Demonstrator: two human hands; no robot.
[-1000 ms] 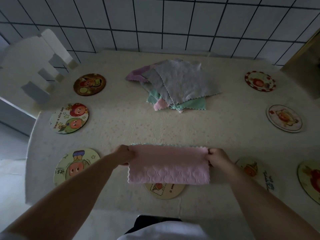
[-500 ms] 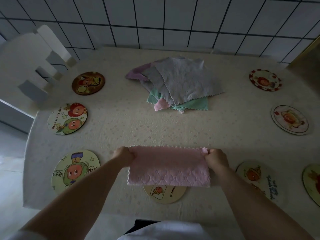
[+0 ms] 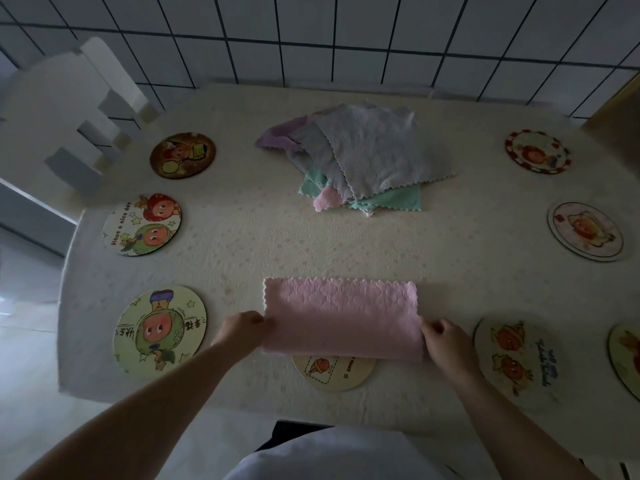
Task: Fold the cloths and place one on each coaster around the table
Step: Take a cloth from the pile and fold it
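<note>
A pink cloth (image 3: pixel 341 318), folded into a wide strip, lies flat on the table near the front edge. My left hand (image 3: pixel 244 329) pinches its near left end and my right hand (image 3: pixel 441 337) pinches its near right end. The strip half covers a cream coaster (image 3: pixel 334 372) at the front centre. A loose pile of cloths (image 3: pixel 363 157), grey on top with green, pink and purple beneath, sits at the far centre. Round cartoon coasters ring the table: three on the left (image 3: pixel 182 155) (image 3: pixel 142 224) (image 3: pixel 159 329), several on the right (image 3: pixel 536 151) (image 3: pixel 585 231) (image 3: pixel 516 358).
The table (image 3: pixel 277 244) wears a pale quilted cover. A white chair (image 3: pixel 65 109) stands at the far left corner. A tiled wall runs behind the table. One more coaster (image 3: pixel 625 358) is cut off at the right edge.
The cloth was held up by its top corners; now it lies flat on the table, and both hands have shifted down to its near ends.
</note>
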